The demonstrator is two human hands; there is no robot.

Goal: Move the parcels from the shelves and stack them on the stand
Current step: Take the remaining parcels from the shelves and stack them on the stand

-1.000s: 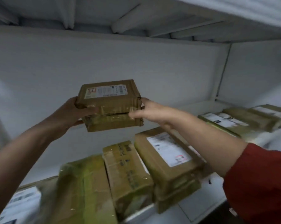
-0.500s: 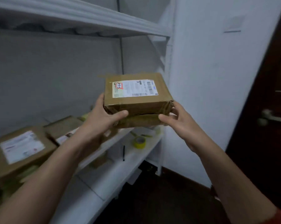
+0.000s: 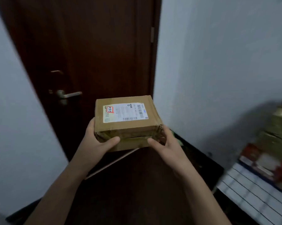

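Dark wooden door [image 3: 88, 54] between pale walls [image 3: 218, 62].

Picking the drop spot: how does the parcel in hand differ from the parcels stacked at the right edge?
The held parcel is plain brown cardboard with a white label on top; the stacked parcels look yellow-green and glossy, no label showing. The held parcel is in the air, gripped by the left hand and right hand; the stacked parcels rest piled. Both look box-shaped.

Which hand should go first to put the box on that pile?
Probably the right hand: both hands grip the parcel, but the stacked parcels sit at the picture's right edge, on that hand's side. The left hand is farther away.
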